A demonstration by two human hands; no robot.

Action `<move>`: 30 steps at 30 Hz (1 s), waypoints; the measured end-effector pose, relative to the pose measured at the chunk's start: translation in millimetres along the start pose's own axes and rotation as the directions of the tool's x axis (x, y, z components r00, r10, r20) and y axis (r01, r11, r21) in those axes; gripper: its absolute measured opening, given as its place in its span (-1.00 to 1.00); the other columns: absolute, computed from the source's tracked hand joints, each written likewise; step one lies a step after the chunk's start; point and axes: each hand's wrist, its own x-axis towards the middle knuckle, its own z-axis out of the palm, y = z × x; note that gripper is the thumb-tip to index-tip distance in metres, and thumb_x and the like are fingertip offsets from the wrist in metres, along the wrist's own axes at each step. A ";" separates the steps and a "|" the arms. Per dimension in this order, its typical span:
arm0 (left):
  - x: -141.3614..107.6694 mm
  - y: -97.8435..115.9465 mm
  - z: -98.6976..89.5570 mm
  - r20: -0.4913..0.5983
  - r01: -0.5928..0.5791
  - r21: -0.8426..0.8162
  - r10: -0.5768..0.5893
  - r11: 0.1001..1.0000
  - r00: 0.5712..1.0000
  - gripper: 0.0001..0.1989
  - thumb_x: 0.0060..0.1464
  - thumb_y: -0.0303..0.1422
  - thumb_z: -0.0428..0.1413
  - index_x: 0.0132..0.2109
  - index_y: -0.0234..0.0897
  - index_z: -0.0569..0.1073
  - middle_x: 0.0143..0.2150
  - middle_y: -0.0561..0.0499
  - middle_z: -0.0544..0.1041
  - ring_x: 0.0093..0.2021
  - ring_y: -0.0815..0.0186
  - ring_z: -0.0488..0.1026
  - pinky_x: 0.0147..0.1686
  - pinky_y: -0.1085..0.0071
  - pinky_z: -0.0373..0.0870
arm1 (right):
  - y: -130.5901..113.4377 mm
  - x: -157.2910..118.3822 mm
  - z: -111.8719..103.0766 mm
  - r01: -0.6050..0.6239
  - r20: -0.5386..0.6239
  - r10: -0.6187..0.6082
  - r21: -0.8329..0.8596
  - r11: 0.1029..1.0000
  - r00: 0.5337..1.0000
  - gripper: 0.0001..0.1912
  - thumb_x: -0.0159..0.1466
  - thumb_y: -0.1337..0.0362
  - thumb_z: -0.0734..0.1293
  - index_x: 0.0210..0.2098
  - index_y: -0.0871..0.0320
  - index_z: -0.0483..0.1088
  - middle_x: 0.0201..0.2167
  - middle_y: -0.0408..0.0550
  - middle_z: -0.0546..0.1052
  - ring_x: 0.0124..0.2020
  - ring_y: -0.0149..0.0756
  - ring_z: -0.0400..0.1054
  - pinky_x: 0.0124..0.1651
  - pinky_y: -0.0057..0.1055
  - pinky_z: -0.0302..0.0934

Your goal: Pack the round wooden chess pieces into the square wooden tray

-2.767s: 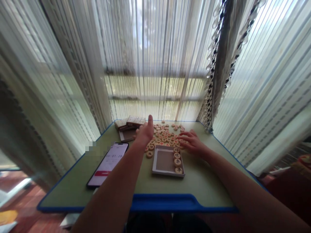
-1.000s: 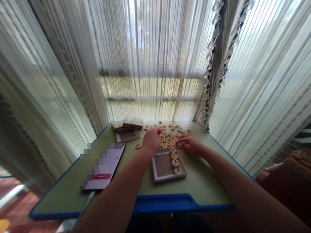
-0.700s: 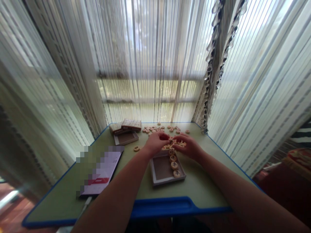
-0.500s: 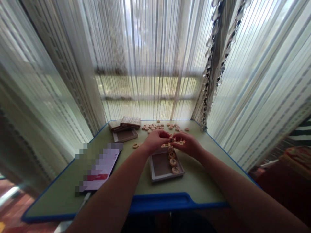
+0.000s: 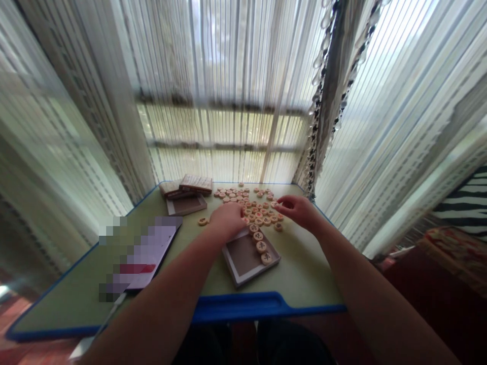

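Observation:
My left hand (image 5: 228,219) is closed, its fingers curled down at the far left edge of the shallow open box (image 5: 238,276). Its fingertips are mostly hidden, and I cannot tell what they hold. Along the box's right side, several round wooden xiangqi pieces (image 5: 261,247) with dark characters form a row. Out to the right, my right hand (image 5: 299,210) pinches a xiangqi piece (image 5: 274,205) between thumb and fingers at the edge of the spread pieces. Those loose pieces (image 5: 258,218), some with red characters, lie beyond the box.
At the back left, a patterned box (image 5: 196,183) rests on another, beside an open tray (image 5: 186,205). One loose piece (image 5: 203,221) lies left of my left hand. A pixelated tablet-like device (image 5: 152,253) with a cable lies on the blue-edged table (image 5: 312,284). Curtains hang behind.
My hands, close together above the box before, are now apart. The right hand has moved right to the loose pieces; the left has lowered to the box's far edge. The view has shifted slightly.

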 end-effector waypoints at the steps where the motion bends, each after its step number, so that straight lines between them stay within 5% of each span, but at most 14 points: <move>1: -0.8 0.5 -1.4 -0.010 0.021 0.009 -0.021 1.000 1.000 -0.75 -0.14 -0.24 0.07 -0.31 -0.23 0.52 -0.26 -0.10 0.54 -0.24 0.17 0.45 -0.26 0.36 0.35 | 0.9 0.1 0.5 -0.011 0.035 0.011 -0.011 1.000 0.999 -0.64 0.09 0.03 0.29 -0.37 0.22 0.47 -0.65 -0.16 0.35 -0.60 -0.46 0.14 -0.52 -0.49 0.00; 6: -7.9 3.9 -10.2 0.078 0.043 0.059 -0.048 0.997 0.996 -0.72 -0.17 -0.24 0.06 -0.29 -0.24 0.51 -0.25 -0.13 0.54 -0.26 0.15 0.45 -0.31 0.37 0.36 | 0.9 0.7 9.7 -0.022 0.103 0.027 -0.053 0.998 0.994 -0.68 0.06 0.06 0.31 -0.41 0.22 0.48 -0.66 -0.18 0.32 -0.61 -0.47 0.12 -0.52 -0.48 -0.02; 10: -14.4 6.2 -13.1 0.205 -0.033 0.106 0.011 0.994 0.979 -0.68 -0.25 -0.37 0.12 -0.23 -0.21 0.51 -0.21 -0.12 0.53 -0.23 0.13 0.46 -0.28 0.36 0.36 | -7.1 -0.8 11.2 -0.130 0.226 0.084 0.200 0.971 0.970 -0.64 0.02 0.05 0.35 -0.35 0.23 0.46 -0.62 -0.18 0.32 -0.58 -0.47 0.14 -0.51 -0.48 0.01; 15: -15.2 9.6 -9.5 0.240 -0.077 0.093 0.052 0.993 0.969 -0.68 -0.19 -0.50 0.08 -0.21 -0.19 0.53 -0.22 -0.14 0.54 -0.22 0.11 0.46 -0.24 0.31 0.36 | -22.2 -6.3 2.5 -0.294 0.567 -0.016 0.451 0.843 0.823 -0.62 -0.02 0.08 0.40 -0.29 0.19 0.43 -0.49 -0.17 0.40 -0.49 -0.47 0.21 -0.44 -0.49 0.09; 20: -9.5 10.9 -5.3 0.164 -0.142 0.087 0.127 0.986 0.978 -0.67 -0.07 -0.50 -0.01 -0.19 -0.14 0.53 -0.15 -0.11 0.52 -0.14 0.13 0.44 -0.18 0.30 0.34 | -38.6 -13.1 -5.6 -0.173 0.698 -0.154 0.374 0.911 0.700 -0.63 0.00 0.07 0.39 -0.28 0.18 0.44 -0.62 -0.27 0.20 -0.57 -0.52 0.06 -0.53 -0.52 -0.04; 30: -7.7 11.3 -1.9 0.131 -0.215 0.096 0.201 0.972 0.971 -0.67 -0.02 -0.52 -0.08 -0.18 -0.21 0.51 -0.12 -0.14 0.49 -0.13 0.15 0.42 -0.16 0.30 0.34 | -67.2 -27.5 -5.3 0.166 0.601 -0.249 0.191 0.968 0.760 -0.73 0.04 0.12 0.37 -0.34 0.16 0.46 -0.62 -0.25 0.22 -0.59 -0.53 0.02 -0.55 -0.55 -0.07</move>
